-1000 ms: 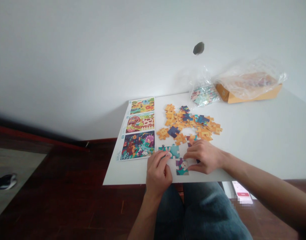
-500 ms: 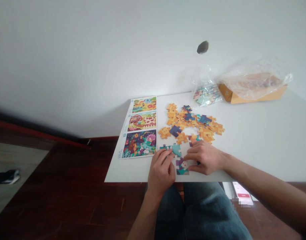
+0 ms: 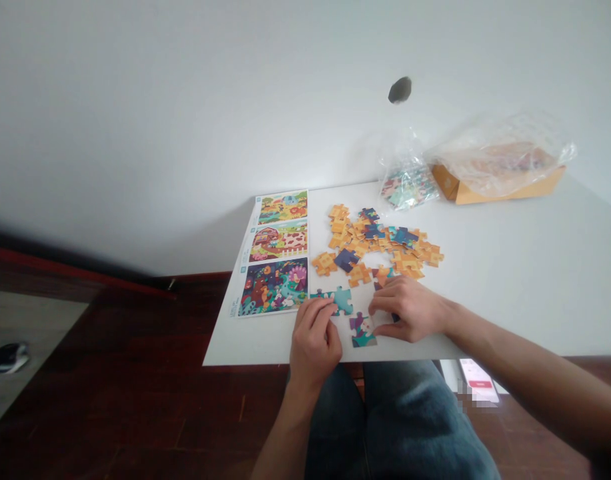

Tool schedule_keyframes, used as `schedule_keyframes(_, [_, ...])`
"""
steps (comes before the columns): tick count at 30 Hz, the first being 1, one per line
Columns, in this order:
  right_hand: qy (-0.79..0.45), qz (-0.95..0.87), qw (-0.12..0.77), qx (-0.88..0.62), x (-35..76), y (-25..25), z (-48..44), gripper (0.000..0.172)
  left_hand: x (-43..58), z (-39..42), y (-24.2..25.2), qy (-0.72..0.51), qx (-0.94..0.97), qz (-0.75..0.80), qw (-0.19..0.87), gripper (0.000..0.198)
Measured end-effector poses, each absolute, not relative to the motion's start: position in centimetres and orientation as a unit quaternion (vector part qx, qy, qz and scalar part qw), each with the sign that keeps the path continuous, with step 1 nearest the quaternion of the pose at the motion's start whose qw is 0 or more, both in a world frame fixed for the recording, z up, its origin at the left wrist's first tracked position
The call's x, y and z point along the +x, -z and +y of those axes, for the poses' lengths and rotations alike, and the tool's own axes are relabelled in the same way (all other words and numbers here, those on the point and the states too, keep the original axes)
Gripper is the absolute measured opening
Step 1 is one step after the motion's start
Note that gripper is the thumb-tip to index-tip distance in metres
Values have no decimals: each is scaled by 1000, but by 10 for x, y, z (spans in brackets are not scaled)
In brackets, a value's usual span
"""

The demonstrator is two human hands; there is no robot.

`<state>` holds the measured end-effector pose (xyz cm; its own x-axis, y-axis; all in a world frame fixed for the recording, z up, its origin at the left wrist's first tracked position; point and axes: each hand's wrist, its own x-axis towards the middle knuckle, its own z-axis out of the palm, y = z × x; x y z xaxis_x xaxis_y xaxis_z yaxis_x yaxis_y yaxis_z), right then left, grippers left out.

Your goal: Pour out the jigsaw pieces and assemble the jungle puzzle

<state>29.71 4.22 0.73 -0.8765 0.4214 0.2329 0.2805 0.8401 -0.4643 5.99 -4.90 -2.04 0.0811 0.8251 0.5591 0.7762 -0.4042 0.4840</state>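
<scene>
1. A short row of teal jigsaw pieces [image 3: 341,301] lies on the table just in front of the loose pile of orange-backed pieces [image 3: 380,243], and a purple-and-teal piece with a white animal [image 3: 362,331] sits a little farther toward you from that pile.
2. Your left hand [image 3: 311,333], fingers [image 3: 321,308] curled and nearly closed, touches the left end of the teal row; whether it grips a piece, you cannot tell from this view.
3. Your right hand [image 3: 410,310] arches just right of the animal piece, fingers [image 3: 385,305] partly curled and spread; a dark piece [image 3: 395,317] shows beneath them, and any grip cannot be told.
4. Left of the pile, a printed sheet of three puzzle pictures [image 3: 275,253] lies on the white table [image 3: 535,293].
5. Beyond the pile, a clear plastic bag of pieces [image 3: 408,188] rests beside an orange cardboard box [image 3: 485,193] under crumpled plastic wrap [image 3: 505,157].
6. Below the pile, past the table's edge, your jeans [image 3: 400,427] fill the foreground.
</scene>
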Motion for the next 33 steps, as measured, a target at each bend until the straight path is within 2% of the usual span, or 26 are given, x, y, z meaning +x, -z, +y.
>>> schedule_keyframes(4, [-221,-936,171,-216,300,-11,44,33,59,-50,21,-416,712,565,22,48])
schedule_keyframes(15, [-204,-952,145,-178,294,-9,41,41,59,-51,20,-412,708,573,26,47])
schedule_keyframes(25, [-194,-956,138,-168,290,-7,36,32,59,-49,18,-397,733,551,41,41])
schedule_keyframes(30, [-193,-956,135,-175,290,-10,37,23,60,-48,14,-345,762,545,61,48])
schedule_keyframes(33, [-200,-954,127,-181,295,-13,39,22,60,-47,14,-339,762,549,56,44])
